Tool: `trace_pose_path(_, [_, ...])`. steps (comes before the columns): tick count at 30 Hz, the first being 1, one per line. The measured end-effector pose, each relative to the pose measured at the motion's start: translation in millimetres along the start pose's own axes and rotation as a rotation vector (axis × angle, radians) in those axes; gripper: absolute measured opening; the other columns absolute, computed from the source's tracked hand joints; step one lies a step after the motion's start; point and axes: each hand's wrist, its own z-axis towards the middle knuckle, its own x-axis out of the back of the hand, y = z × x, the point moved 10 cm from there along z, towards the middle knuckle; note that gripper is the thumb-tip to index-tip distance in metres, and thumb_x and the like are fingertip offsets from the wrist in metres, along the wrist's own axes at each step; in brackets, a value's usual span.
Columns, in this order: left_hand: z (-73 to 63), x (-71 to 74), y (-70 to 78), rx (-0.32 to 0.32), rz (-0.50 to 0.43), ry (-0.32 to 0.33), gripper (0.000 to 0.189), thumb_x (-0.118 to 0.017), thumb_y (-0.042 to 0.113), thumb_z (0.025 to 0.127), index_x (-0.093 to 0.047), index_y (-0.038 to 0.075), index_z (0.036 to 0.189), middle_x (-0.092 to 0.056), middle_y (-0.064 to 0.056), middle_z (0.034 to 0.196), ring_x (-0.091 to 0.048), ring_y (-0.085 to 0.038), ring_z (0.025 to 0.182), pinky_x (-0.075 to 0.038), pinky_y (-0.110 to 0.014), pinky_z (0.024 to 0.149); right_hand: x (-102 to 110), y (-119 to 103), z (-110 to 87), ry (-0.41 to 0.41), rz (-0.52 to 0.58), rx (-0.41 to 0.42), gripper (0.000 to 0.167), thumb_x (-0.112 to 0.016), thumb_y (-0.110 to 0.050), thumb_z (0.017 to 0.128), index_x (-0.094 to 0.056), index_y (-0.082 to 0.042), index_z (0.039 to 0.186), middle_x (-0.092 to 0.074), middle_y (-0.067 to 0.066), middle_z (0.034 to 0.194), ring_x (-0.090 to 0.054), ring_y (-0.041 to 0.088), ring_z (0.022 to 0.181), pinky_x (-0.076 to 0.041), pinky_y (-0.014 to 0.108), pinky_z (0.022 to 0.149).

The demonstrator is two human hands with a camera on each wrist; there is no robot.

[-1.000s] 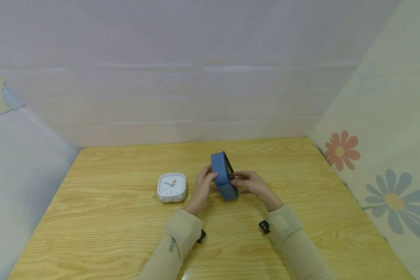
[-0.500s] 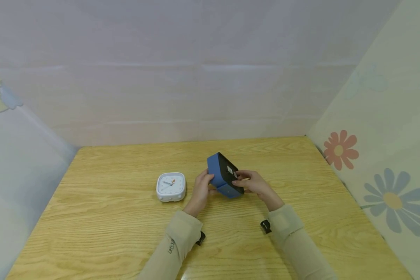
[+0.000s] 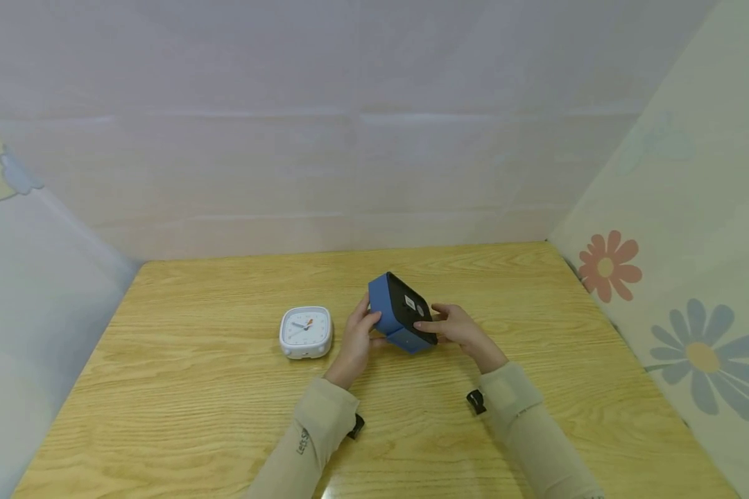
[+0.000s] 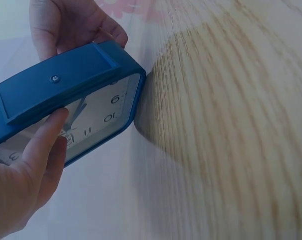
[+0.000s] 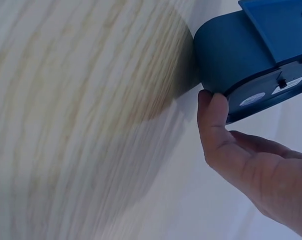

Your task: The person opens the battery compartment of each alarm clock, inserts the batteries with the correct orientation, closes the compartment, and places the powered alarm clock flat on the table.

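A blue alarm clock [image 3: 383,299] is tilted in both hands over the table, its black back with a pale label facing the head camera. The left hand [image 3: 353,346] grips its left side, thumb on the blue casing. In the left wrist view, fingers [image 4: 43,145] of that hand lie across the white dial. At the clock's right end, the right hand [image 3: 465,334] holds the edge, with the thumb over the black back. From the right wrist, its fingertips [image 5: 218,102] meet the casing's rim. A white alarm clock [image 3: 306,333] stands left of the left hand, dial up.
The wooden table [image 3: 181,388] reaches back to a pale cloth wall [image 3: 349,173]. On the right, a flower-printed sheet [image 3: 680,263] borders the table edge. Black straps [image 3: 476,401] show under the cuffs.
The blue clock has turned so that its black back faces up toward the head camera more. The right hand's fingers have shifted from the back to its right edge. The white clock stays put.
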Motion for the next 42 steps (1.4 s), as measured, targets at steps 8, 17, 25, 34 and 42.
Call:
trace_pose_path(8, [-3.2,12.6,5.6,-0.038,0.113,0.049,0.055,-0.046,0.004,0.094,-0.022,0.004,0.144,-0.046,-0.023,0.123,-0.057,-0.017,0.087,-0.051,-0.048,0.076,2.2,7.4,3.8,-0.033,0.053,-0.01,0.069,-0.066,-0.015,0.083,-0.031,0.012,0.135,-0.053,0.028,0.118,-0.063,0.017,0.08,-0.053,0.036,0.072])
trace_pose_path(17, [-8.4,19.9,16.0,-0.088,0.261,0.108,0.041,-0.053,0.0,0.09,-0.047,0.001,0.13,-0.046,-0.02,0.13,-0.058,-0.015,0.088,-0.053,-0.046,0.074,4.3,6.4,3.3,-0.021,-0.014,-0.024,0.069,-0.068,-0.018,0.082,-0.033,0.007,0.136,-0.056,0.023,0.116,-0.061,0.014,0.072,-0.052,0.041,0.071])
trace_pose_path(25, [-11.0,23.9,22.3,-0.124,0.463,0.142,0.04,-0.06,0.011,0.088,-0.053,0.003,0.126,-0.057,-0.022,0.111,-0.059,-0.022,0.062,-0.053,-0.033,0.049,1.8,3.1,0.7,-0.032,-0.013,-0.025,0.069,-0.066,-0.016,0.083,-0.031,0.007,0.137,-0.057,0.021,0.108,-0.061,0.016,0.07,-0.054,0.046,0.068])
trace_pose_path(34, [-14.1,26.3,27.6,-0.192,0.65,0.172,0.041,-0.064,0.019,0.085,-0.057,0.004,0.123,-0.06,-0.018,0.114,-0.061,-0.026,0.055,-0.046,-0.023,0.04,5.2,1.1,1.2,0.004,-0.091,-0.005,0.072,-0.069,-0.016,0.081,-0.031,0.005,0.138,-0.057,0.017,0.095,-0.061,0.017,0.069,-0.055,0.042,0.062])
trace_pose_path(42, [-14.1,27.5,30.2,-0.222,0.717,0.202,0.037,-0.064,0.015,0.083,-0.06,0.002,0.118,-0.058,-0.02,0.117,-0.057,-0.009,0.054,-0.045,-0.022,0.043,7.7,3.9,2.1,0.019,-0.077,-0.003,0.067,-0.068,-0.01,0.081,-0.033,0.006,0.136,-0.058,0.021,0.101,-0.062,0.019,0.071,-0.056,0.041,0.062])
